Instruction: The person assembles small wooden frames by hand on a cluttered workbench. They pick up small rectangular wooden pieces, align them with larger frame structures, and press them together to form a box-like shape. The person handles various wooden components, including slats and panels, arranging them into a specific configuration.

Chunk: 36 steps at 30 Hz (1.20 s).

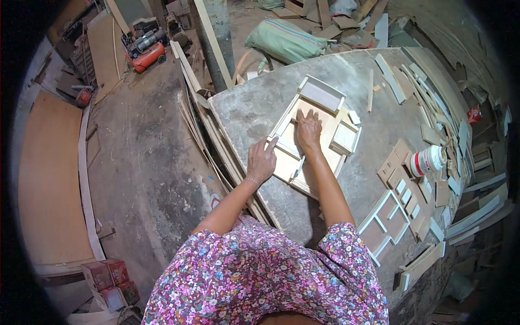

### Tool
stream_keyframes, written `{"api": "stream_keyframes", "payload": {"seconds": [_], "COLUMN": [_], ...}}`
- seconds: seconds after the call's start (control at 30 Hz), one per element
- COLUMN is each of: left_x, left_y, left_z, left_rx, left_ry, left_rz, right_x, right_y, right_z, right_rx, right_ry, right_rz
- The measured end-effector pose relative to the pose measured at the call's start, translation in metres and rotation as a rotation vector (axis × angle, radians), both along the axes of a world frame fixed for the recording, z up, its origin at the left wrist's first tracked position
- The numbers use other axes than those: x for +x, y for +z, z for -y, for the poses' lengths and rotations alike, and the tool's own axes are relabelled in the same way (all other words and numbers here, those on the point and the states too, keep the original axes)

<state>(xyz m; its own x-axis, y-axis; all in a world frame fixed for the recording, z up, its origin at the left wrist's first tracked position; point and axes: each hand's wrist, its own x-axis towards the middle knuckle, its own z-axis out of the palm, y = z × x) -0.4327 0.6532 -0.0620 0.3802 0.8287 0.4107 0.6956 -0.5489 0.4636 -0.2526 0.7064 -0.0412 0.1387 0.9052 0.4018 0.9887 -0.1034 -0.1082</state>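
A shallow wooden frame with low walls and small partitions (pixel 286 145) lies on the grey table, like a tray split into compartments. My left hand (pixel 262 161) is at its left wall, thumb on top of the edge and fingers along the outer side. Inside the frame, my right hand (pixel 309 131) lies palm down with its fingers spread on the light wood floor. A grey-floored compartment (pixel 323 93) forms the far end, and a small box-like section (pixel 345 136) stands at the right. Near my right forearm sits a slim dark-and-white piece (pixel 297 169).
On the table's right are a white tub with a red band (pixel 428 161), a second partitioned frame (pixel 385 219), a wooden piece (pixel 422 266) and many loose strips (pixel 391 79). Boards (pixel 216 157) lean along the left edge. A green sack (pixel 287 41) and red compressor (pixel 147 54) stand beyond.
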Motion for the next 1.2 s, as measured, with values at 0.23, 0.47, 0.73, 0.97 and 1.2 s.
{"api": "stream_keyframes", "payload": {"seconds": [0.23, 0.47, 0.73, 0.97, 1.2], "left_x": [0.0, 0.0, -0.001, 0.0, -0.001], "left_y": [-0.002, -0.002, -0.003, -0.001, -0.004], "left_z": [0.0, 0.0, -0.001, 0.0, -0.001], "left_rx": [0.049, 0.061, 0.041, 0.026, 0.052], "left_ry": [0.015, 0.016, 0.02, 0.014, 0.022], "left_rz": [-0.014, -0.019, -0.021, -0.015, -0.028], "right_x": [-0.001, -0.001, -0.004, -0.002, -0.003], "right_y": [-0.002, 0.0, 0.002, 0.0, 0.004], "right_z": [0.001, 0.0, 0.0, 0.002, 0.002], "right_rx": [0.018, -0.02, 0.006, 0.036, -0.005], "right_ry": [0.003, -0.01, -0.01, 0.003, 0.008], "right_rz": [0.024, 0.011, -0.005, 0.018, -0.022]}}
